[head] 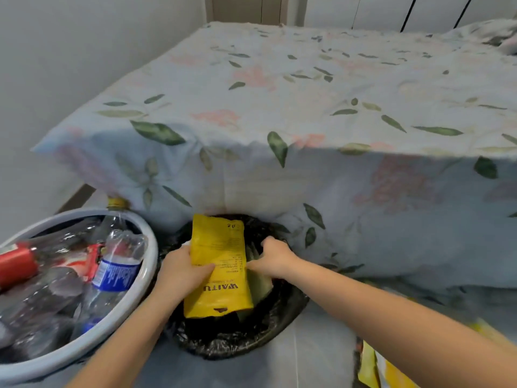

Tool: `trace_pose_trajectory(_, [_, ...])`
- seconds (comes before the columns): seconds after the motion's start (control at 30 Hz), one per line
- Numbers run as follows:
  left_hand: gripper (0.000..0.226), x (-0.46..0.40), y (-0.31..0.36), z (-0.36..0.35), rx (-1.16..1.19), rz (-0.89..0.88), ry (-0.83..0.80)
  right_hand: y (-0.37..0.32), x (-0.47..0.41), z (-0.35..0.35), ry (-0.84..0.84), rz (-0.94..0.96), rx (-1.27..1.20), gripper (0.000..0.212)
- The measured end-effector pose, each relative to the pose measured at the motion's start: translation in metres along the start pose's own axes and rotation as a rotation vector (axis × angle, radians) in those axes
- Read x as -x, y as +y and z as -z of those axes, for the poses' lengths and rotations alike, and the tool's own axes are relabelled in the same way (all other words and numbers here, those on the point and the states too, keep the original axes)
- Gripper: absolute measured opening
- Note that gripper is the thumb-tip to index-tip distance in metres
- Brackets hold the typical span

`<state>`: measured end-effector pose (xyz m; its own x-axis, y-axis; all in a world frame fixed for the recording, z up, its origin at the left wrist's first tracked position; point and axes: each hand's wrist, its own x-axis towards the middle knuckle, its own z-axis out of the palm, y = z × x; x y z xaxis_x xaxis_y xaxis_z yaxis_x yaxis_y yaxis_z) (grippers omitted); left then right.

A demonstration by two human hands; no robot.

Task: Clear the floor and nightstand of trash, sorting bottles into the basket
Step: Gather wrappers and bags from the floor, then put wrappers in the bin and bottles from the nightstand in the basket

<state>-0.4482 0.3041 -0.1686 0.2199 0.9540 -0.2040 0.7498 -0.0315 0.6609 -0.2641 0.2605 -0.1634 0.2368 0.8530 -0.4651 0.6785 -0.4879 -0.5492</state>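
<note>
Trash first: a yellow packet point(218, 264) with dark print sits over the mouth of the bin point(237, 343), which is lined with a black plastic bag, and both of my hands are on it. My left hand point(180, 271) has its grip closed on the packet's left edge, thumb lying across the printed face and the fingers tucked out of sight behind it. My right hand point(275, 257) is at the packet's right edge with the fingers curled inward; the grip looks pinched at that edge, though I cannot tell how much of the packet it actually has, since a paler greenish wrapper point(261, 284) lies just under it inside the bin. The packet stands tilted, its lower end down in the bin and its upper end leaning toward the bed point(279, 107), whose floral sheet hangs down behind the bin. Just left of the bin, nearly touching its rim, is the round basket point(145, 278) with a pale rim, already holding several crushed clear bottles; 1 carries a blue label point(116, 273), another a red label point(16, 266), and a bottle with a yellow cap point(117, 202) pokes up at the far rim. At the lower right, on the floor near my right forearm, more yellow packaging point(372, 368) lies partly cut off by the frame edge.
</note>
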Motion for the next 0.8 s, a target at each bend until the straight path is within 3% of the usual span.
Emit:
trace_pose_trajectory(0.1, [0.021,-0.006,0.004,-0.012,-0.007,-0.093,0.038,0.001,-0.005,0.002,-0.046,-0.011,-0.055,0.058])
trace_pose_trajectory(0.2, [0.025,-0.013,0.013,-0.014,-0.255,-0.104,0.017,0.007,-0.011,0.014,-0.051,0.021,-0.206,0.058])
trace_pose_trajectory(0.33, [0.032,-0.021,0.01,-0.032,-0.519,0.061,-0.191,0.023,-0.02,0.022,-0.097,0.03,-0.378,0.056])
trace_pose_trajectory(0.47, [0.037,-0.019,0.02,-0.048,-0.693,0.1,-0.425,0.03,-0.011,0.033,-0.13,0.089,-0.452,0.044])
trace_pose_trajectory(0.57, [0.039,-0.015,0.055,-0.015,-0.828,0.03,-0.282,0.031,0.011,0.061,-0.13,0.09,-0.532,0.034])
trace_pose_trajectory(0.67, [0.022,-0.004,0.122,0.013,-0.663,-0.12,-0.135,0.038,0.04,0.1,-0.085,0.071,-0.509,0.027])
trace_pose_trajectory(0.7, [0.014,0.003,0.151,0.016,-0.549,-0.168,-0.14,0.043,0.051,0.114,-0.074,0.051,-0.499,0.026])
trace_pose_trajectory(0.8, [0.026,0.029,0.244,0.017,-0.367,-0.297,-0.249,0.065,0.092,0.164,-0.014,-0.019,-0.448,0.03])
